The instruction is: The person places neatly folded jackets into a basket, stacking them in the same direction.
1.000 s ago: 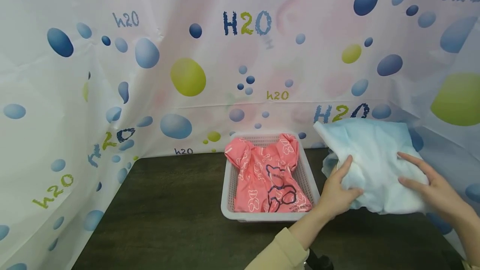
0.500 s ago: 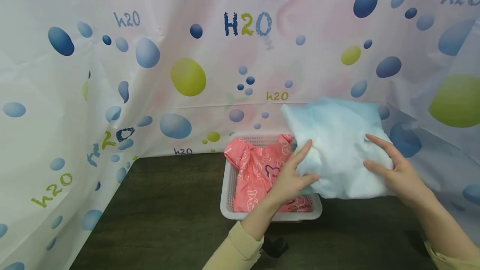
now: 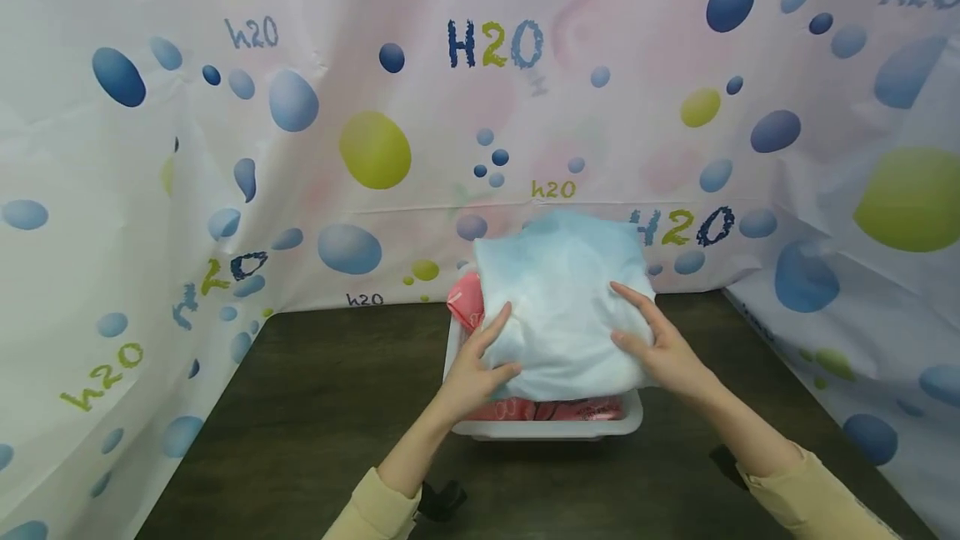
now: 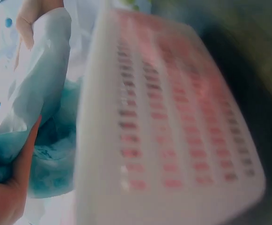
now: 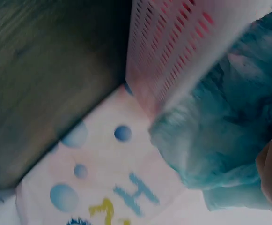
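Note:
A folded light-blue and white cloth (image 3: 566, 315) hangs over the white plastic basket (image 3: 551, 432), covering most of its opening. My left hand (image 3: 468, 377) grips its left side and my right hand (image 3: 671, 361) its right side, thumbs and forefingers spread on the near face. Beneath it lies a pink printed garment (image 3: 467, 300) in the basket, visible only at the back left corner and along the front. In the left wrist view, the cloth (image 4: 47, 61) sags in loose teal folds beside the basket's rim. The right wrist view has the cloth's underside (image 5: 220, 126) right at the rim.
The basket stands on a dark wood-grain table (image 3: 337, 407). Behind and on both sides hangs a white curtain (image 3: 450, 123) printed with blue and green dots and H2O lettering. Black straps (image 3: 441, 500) show by the wrists.
Both hands have carried the folded cloth leftward from the basket's right side to over the basket, hiding most of the pink garment. The basket has stayed in place.

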Motion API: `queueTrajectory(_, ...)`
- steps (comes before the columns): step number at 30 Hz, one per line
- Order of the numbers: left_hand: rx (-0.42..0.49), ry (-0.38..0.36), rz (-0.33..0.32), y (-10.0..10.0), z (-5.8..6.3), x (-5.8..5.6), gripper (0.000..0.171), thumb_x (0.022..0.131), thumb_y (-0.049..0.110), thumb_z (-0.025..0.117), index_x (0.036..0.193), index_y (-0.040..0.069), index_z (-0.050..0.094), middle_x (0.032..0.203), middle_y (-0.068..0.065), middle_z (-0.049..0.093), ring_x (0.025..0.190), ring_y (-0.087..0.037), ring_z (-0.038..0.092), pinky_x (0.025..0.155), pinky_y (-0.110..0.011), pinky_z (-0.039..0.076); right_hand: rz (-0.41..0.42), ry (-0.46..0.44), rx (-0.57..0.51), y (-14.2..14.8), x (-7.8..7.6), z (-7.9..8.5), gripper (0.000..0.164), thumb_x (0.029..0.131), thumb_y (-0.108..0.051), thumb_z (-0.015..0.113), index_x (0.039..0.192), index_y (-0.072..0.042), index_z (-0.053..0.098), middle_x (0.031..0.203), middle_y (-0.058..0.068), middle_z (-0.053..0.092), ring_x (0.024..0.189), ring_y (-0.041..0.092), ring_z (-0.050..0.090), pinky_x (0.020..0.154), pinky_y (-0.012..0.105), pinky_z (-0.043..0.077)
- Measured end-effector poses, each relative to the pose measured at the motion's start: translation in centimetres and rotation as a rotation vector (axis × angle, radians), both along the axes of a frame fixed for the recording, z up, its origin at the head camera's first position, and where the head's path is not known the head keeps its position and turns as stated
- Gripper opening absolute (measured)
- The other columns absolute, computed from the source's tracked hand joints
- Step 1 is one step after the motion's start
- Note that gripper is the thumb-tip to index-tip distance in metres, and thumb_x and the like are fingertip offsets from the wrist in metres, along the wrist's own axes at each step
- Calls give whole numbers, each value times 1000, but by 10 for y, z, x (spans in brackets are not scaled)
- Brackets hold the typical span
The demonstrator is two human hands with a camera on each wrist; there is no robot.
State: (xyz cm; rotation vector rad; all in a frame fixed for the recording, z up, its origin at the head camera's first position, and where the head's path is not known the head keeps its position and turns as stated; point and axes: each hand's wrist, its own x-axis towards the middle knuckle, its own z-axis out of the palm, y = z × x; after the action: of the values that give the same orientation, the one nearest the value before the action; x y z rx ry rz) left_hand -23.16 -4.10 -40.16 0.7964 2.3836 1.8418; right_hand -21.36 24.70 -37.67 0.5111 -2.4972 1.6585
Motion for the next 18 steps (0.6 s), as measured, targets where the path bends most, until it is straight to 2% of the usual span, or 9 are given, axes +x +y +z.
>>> queueTrajectory(5, -55, -84, 51, -11, -9, -7, 79, 89, 8, 68, 154, 32, 29, 162, -5, 17, 149, -33, 2, 101, -54, 35, 50, -45, -7, -10, -17, -17, 62, 101, -12, 52, 155, -14, 23, 160, 23, 7, 142, 52, 7, 103, 74, 14)
queueTrajectory(8, -93, -125, 79, -16, -15, -11, 79, 87, 6, 70, 154, 23, 32, 161, -11, 18, 148, -36, 5, 105, -55, 34, 66, -120, 5, -14, -24, -27, 63, 101, -14, 52, 156, -16, 22, 160, 24, 4, 142, 52, 4, 103, 75, 13)
queueTrajectory(12, -154, -170, 109, -21, -23, -15, 79, 82, 5, 72, 152, 10, 35, 158, -15, 28, 146, -37, 16, 111, -58, 27, 92, -219, 46, -19, -29, -38, 65, 101, -13, 52, 157, -18, 19, 160, 26, 0, 143, 52, 1, 104, 75, 13)
queueTrajectory(18, -198, -179, 124, -24, -28, -16, 80, 78, 2, 73, 149, 1, 37, 154, -19, 34, 144, -37, 23, 112, -56, 25, 87, -304, 69, -26, -32, -42, 67, 99, -10, 53, 157, -16, 18, 159, 27, 0, 143, 50, 0, 106, 73, 10)
